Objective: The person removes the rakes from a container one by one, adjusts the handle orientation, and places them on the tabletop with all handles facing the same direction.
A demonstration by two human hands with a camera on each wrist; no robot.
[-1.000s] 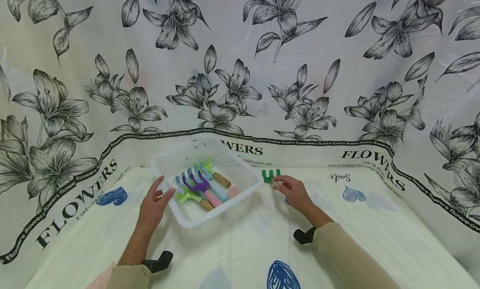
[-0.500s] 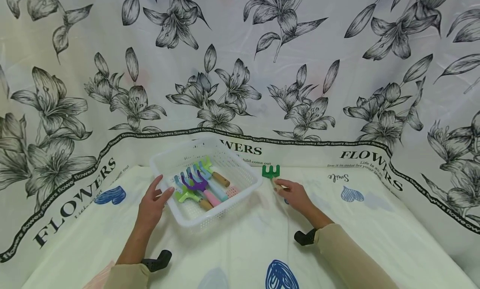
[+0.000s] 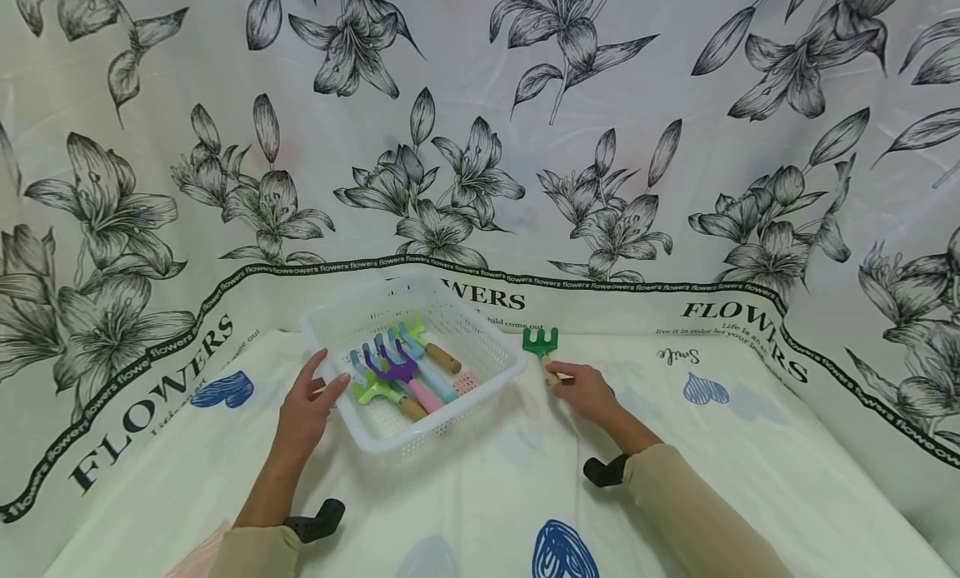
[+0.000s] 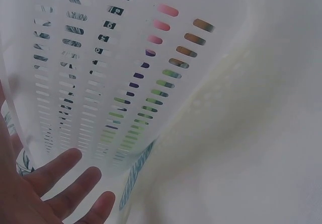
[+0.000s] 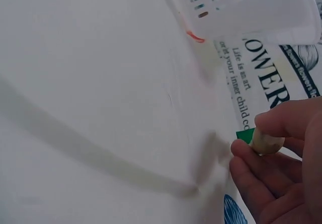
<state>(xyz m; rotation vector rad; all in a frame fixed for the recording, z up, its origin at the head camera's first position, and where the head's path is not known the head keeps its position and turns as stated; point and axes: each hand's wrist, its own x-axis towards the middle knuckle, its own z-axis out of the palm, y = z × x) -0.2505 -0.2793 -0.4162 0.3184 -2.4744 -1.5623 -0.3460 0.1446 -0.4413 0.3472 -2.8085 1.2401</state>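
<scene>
In the head view my right hand (image 3: 588,391) pinches the pale wooden handle of a small green toy garden rake (image 3: 540,341), tines pointing away, to the right of a white plastic basket (image 3: 386,445). From the right wrist, the rake's handle end (image 5: 266,142) shows between thumb and fingers. My left hand (image 3: 303,403) is at the basket's left rim, its thumb by the edge; in the left wrist view its fingers (image 4: 73,183) extend loosely beside the slotted wall. Inside the basket lie several small rakes and forks, among them a purple fork (image 3: 393,368) with a pink handle.
A cream cloth (image 3: 480,495) printed with blue hearts covers the table. Behind it hangs a white curtain (image 3: 615,95) with black flower drawings. Black wrist mounts (image 3: 318,521) sit on both wrists. A pink patch (image 3: 467,383) shows at the basket's right side.
The green rake's tines have swung up into fuller view and its handle has come into sight under my right fingers. My left hand and the basket stay in place.
</scene>
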